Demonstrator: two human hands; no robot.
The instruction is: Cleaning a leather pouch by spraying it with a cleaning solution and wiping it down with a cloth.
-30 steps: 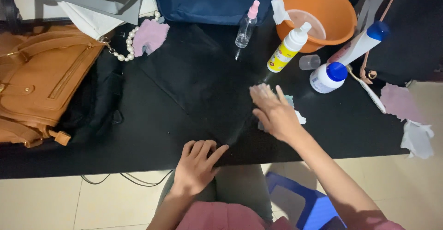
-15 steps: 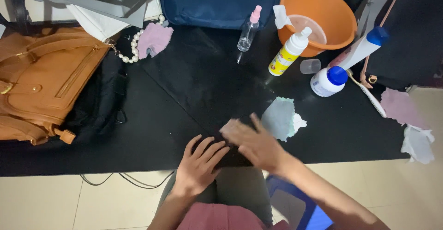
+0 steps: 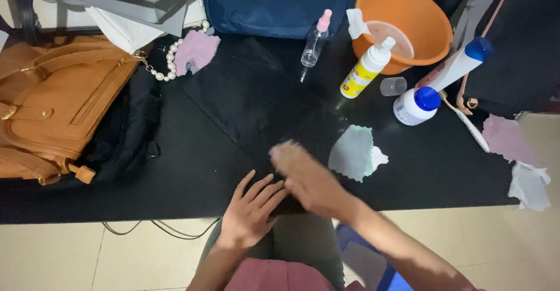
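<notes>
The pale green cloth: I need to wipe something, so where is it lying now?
In the head view the pale green cloth lies flat on the black table, just right of the right hand, below the yellow pump bottle.

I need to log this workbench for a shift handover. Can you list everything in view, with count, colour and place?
Black fabric piece: 1, black, table centre.
Tan handbag: 1, brown, left.
Pearl strand: 1, white, beside handbag.
Cloths: 1 mauve upper left; 1 pale green right of centre; 1 pink and 1 white at right edge.
Small spray bottle: 1, clear, pink top.
Pump bottle: 1, white and yellow.
Basin: 1, orange, top right.
Clear cup: 1.
Blue-capped bottles: 1 round, 1 tall.
Navy bag: 1, top.
Left hand: flat on fabric's near edge.
Right hand: blurred, on fabric.
</notes>
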